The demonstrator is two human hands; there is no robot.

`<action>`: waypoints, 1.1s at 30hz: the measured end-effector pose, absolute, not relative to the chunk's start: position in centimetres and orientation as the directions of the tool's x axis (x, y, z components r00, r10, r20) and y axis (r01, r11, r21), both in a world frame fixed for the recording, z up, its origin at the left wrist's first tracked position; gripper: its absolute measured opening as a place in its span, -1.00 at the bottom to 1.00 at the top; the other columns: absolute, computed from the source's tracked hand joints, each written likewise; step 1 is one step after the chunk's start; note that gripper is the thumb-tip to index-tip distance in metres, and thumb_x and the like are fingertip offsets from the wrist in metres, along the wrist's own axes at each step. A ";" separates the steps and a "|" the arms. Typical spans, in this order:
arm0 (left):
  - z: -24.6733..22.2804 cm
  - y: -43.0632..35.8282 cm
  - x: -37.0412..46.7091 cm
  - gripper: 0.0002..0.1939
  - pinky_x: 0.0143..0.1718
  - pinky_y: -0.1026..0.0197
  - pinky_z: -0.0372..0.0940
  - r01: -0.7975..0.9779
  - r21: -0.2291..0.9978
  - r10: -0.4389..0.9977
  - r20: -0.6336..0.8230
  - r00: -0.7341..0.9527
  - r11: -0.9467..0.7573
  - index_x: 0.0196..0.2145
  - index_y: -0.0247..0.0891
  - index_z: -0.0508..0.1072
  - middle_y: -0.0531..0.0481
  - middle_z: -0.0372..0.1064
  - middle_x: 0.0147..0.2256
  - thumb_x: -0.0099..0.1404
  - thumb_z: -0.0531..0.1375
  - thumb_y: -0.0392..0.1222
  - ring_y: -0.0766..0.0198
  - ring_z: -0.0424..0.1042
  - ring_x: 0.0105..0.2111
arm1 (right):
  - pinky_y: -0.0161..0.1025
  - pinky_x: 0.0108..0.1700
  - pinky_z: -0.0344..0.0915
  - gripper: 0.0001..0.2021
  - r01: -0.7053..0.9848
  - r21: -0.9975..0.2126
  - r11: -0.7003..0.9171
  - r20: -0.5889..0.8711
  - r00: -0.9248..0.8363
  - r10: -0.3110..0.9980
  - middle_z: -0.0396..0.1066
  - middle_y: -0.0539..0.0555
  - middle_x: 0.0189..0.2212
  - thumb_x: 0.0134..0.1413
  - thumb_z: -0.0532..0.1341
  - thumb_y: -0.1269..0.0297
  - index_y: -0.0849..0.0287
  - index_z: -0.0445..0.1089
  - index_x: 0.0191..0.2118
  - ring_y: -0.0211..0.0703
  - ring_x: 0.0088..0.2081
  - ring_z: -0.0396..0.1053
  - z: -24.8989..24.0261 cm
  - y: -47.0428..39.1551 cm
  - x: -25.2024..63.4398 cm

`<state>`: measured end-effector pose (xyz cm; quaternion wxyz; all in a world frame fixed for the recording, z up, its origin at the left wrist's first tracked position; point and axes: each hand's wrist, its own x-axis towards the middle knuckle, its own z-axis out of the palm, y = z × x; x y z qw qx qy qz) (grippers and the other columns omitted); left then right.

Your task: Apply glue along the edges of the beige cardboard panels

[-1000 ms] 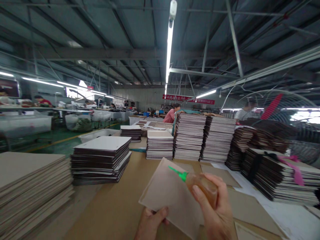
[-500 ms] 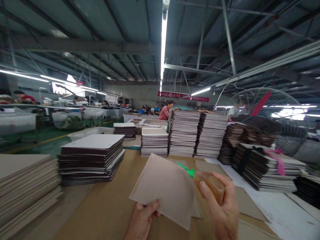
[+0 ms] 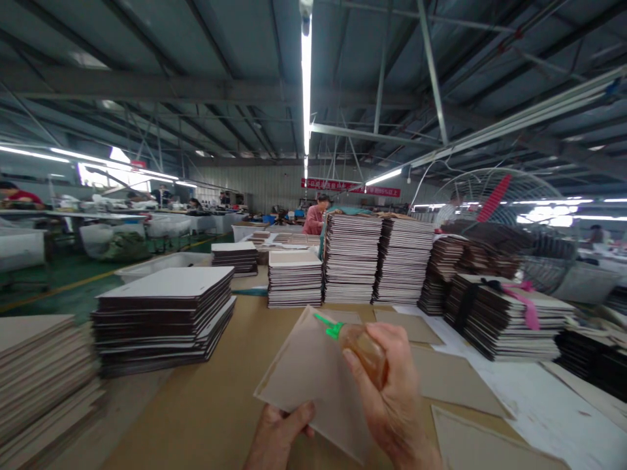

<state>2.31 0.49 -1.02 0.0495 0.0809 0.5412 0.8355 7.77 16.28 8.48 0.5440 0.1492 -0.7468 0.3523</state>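
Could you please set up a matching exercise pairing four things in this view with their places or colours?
Things:
1. bottle
2. card
3. nozzle
4. ribbon

Places or colours:
A. pink, on a dark stack at the right
B. green
C. gripped in the right hand
D. held at its lower corner by the left hand

Pairs: 1-C, 2-D, 3-B, 4-A

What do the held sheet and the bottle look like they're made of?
Sheet: probably greyboard or thick card, with a matte grey-beige face that stays flat while held by one corner. Bottle: likely clear soft plastic, since amber liquid shows through it; the green nozzle looks like opaque plastic.
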 end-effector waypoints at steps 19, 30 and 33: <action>-2.0 0.2 1.8 -0.67 -0.52 0.23 0.25 0.043 0.937 0.176 0.110 -0.978 -0.346 -0.38 -0.28 0.52 -0.02 0.46 -0.43 -0.08 0.38 -0.04 0.20 0.31 -0.45 | -0.16 -0.18 0.35 -0.72 -0.376 -0.315 0.871 0.894 -0.426 0.140 0.22 0.15 -0.05 0.28 0.12 0.11 0.10 0.23 0.02 -0.01 -0.11 0.32 7.4 18.6 10.2; -1.5 0.1 1.8 -0.69 -0.52 0.24 0.24 0.005 0.927 0.172 0.075 -0.982 -0.376 -0.39 -0.27 0.51 0.01 0.44 -0.46 -0.11 0.40 -0.08 0.22 0.30 -0.46 | -0.18 -0.20 0.36 -0.72 -0.295 -0.391 0.872 0.844 -0.492 0.212 0.22 0.13 -0.07 0.28 0.13 0.10 0.10 0.22 0.01 -0.05 -0.16 0.35 6.3 19.5 11.6; -1.2 0.1 1.9 -0.67 -0.51 0.24 0.24 0.012 0.929 0.183 0.085 -0.979 -0.371 -0.37 -0.28 0.51 0.00 0.44 -0.45 -0.11 0.40 -0.09 0.21 0.30 -0.45 | -0.18 -0.18 0.34 -0.73 -0.320 -0.370 0.872 0.869 -0.451 0.203 0.22 0.12 -0.07 0.28 0.14 0.09 0.09 0.23 0.00 -0.05 -0.13 0.33 6.1 19.8 11.8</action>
